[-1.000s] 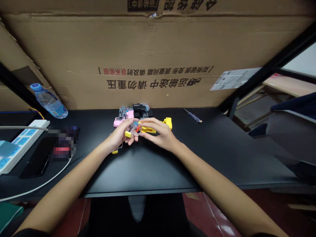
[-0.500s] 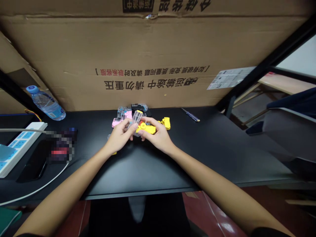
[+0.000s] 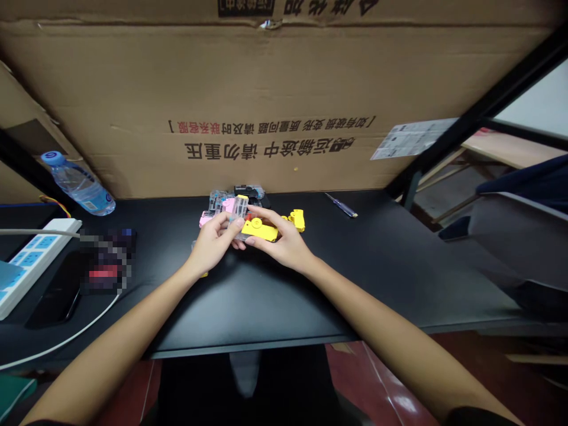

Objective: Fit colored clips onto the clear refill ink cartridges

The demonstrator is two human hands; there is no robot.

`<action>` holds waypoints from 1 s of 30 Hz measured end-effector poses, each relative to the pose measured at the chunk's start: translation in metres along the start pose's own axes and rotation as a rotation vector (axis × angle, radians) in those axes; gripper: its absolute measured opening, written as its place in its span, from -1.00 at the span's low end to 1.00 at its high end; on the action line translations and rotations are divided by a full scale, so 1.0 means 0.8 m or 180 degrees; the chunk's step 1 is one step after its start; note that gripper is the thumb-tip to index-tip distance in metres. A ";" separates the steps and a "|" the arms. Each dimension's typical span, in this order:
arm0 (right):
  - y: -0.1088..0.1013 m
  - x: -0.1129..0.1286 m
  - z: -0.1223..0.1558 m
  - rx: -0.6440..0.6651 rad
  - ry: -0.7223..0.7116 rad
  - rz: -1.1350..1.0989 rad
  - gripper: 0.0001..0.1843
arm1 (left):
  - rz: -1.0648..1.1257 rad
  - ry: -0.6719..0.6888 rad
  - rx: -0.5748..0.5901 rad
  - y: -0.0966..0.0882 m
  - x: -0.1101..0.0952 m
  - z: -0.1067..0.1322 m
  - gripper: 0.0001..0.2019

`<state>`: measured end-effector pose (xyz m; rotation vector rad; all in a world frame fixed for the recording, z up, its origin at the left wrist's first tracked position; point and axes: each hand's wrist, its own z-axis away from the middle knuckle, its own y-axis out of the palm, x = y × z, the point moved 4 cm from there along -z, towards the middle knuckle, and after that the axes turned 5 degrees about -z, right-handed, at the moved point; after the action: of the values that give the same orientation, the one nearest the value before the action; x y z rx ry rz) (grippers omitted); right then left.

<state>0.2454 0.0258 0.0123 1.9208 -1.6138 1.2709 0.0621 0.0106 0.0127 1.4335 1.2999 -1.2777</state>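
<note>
My left hand (image 3: 212, 241) is closed, thumb and fingers pinching a clear plastic part (image 3: 241, 205) with a yellow end. In my right hand (image 3: 290, 241) is a yellow plastic part (image 3: 262, 231) with a round knob on its face. The two parts are close together; whether they are joined I cannot tell. Just behind my hands lie a pink part (image 3: 228, 204), several clear parts (image 3: 217, 200) and a black part (image 3: 251, 191). Another yellow part (image 3: 297, 219) rests past my right knuckles. A small yellow piece (image 3: 204, 274) peeks out beneath my left wrist.
A screwdriver (image 3: 341, 206) lies on the black table (image 3: 377, 260) to the right. At the left are a water bottle (image 3: 86, 189), a white power strip (image 3: 38, 257), a phone (image 3: 55, 296) and a white cable (image 3: 84, 335). A cardboard sheet (image 3: 284, 77) stands along the back.
The clear part has swung more upright and shifted slightly left in my left hand. My right hand still holds the yellow part, which has tilted slightly. The view has moved a little.
</note>
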 end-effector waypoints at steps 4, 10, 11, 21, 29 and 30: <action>-0.001 -0.004 0.001 -0.0035 -0.0034 -0.0033 -0.37 | -0.0067 0.0020 -0.0017 -0.003 -0.004 0.000 -0.48; -0.009 -0.005 0.000 -0.0154 -0.0081 0.0005 -0.46 | -0.0075 0.0013 -0.0102 -0.007 -0.009 -0.001 -0.48; -0.009 -0.004 0.000 -0.0142 -0.0107 0.0030 -0.48 | -0.0075 0.0008 -0.0113 -0.008 -0.010 -0.001 -0.48; -0.006 -0.007 0.000 -0.0095 -0.0278 0.0083 -0.56 | -0.0110 0.0039 -0.0148 -0.005 -0.006 0.000 -0.51; -0.013 0.002 -0.005 0.0054 -0.0366 0.0211 -0.62 | -0.0245 0.0100 -0.0122 -0.003 -0.006 0.002 -0.54; -0.013 0.004 -0.005 0.0063 -0.0414 0.0229 -0.63 | -0.0261 0.0109 -0.0132 -0.004 -0.007 0.002 -0.54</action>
<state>0.2533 0.0302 0.0201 2.0117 -1.7544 1.2159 0.0593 0.0086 0.0177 1.3911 1.4128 -1.2772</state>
